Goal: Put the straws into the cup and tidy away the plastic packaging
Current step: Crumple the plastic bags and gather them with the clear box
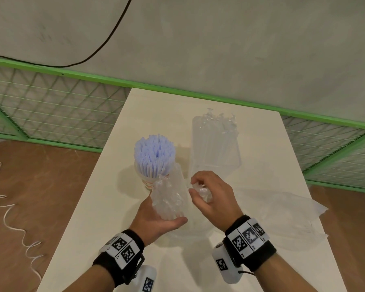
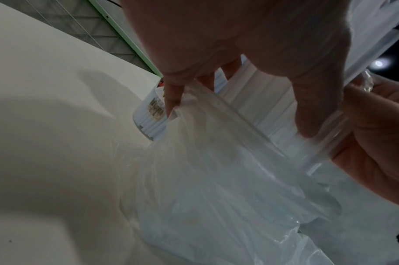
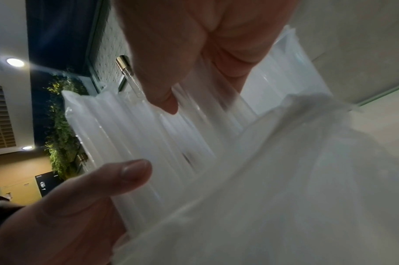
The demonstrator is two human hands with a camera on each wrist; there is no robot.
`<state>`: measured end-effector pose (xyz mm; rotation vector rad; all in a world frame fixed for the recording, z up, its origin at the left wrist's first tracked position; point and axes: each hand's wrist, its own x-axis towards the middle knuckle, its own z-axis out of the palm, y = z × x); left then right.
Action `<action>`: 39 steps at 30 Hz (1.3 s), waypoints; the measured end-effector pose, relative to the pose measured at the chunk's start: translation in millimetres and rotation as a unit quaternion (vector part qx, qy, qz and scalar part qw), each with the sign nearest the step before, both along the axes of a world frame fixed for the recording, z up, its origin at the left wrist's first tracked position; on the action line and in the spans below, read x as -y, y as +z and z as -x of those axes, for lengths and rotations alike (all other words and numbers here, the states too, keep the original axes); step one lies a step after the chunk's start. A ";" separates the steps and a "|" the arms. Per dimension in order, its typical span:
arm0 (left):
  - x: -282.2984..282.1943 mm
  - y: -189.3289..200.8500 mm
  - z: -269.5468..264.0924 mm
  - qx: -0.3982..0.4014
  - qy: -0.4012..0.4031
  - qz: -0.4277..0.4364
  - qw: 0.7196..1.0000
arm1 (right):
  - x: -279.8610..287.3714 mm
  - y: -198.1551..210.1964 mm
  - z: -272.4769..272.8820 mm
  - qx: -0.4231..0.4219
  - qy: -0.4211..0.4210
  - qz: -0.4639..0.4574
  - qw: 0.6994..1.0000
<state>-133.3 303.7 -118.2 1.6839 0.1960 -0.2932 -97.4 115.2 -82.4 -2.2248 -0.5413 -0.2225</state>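
Observation:
A paper cup (image 1: 147, 182) stands mid-table, packed with pale blue straws (image 1: 155, 153) that stick up out of it. Just in front of it my left hand (image 1: 156, 218), palm up, grips a clear plastic packet of straws (image 1: 169, 200) held upright; its fingers (image 2: 307, 107) wrap the packet (image 2: 239, 161), with the cup (image 2: 151, 114) behind. My right hand (image 1: 207, 197), close to the right of the packet, pinches a crumpled bit of clear plastic (image 1: 202, 190). Its thumb (image 3: 130, 172) and fingers (image 3: 162, 100) are curled.
A second sealed packet of straws (image 1: 215, 142) lies at the back right of the white table (image 1: 105, 207). A flat empty plastic bag (image 1: 282, 213) lies at the right. A green mesh fence (image 1: 51, 106) runs behind the table. White cord (image 1: 9, 209) lies on the floor at left.

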 end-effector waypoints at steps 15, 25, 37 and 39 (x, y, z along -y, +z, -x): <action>-1.0 -2.5 -3.8 -0.016 0.015 0.022 1.000 | 17.7 53.9 -17.6 0.047 -0.117 -0.095 0.987; 1.3 2.4 -3.2 -0.011 0.012 0.031 0.999 | 49.8 123.8 -49.7 0.105 -0.109 -0.230 0.961; 3.4 5.9 -1.0 -0.018 0.011 0.041 0.999 | 45.2 127.9 -149.2 -0.025 0.025 -0.225 0.974; 4.7 6.5 -0.5 -0.016 0.014 0.045 0.999 | 38.2 104.6 -157.0 -0.049 0.042 -0.145 0.987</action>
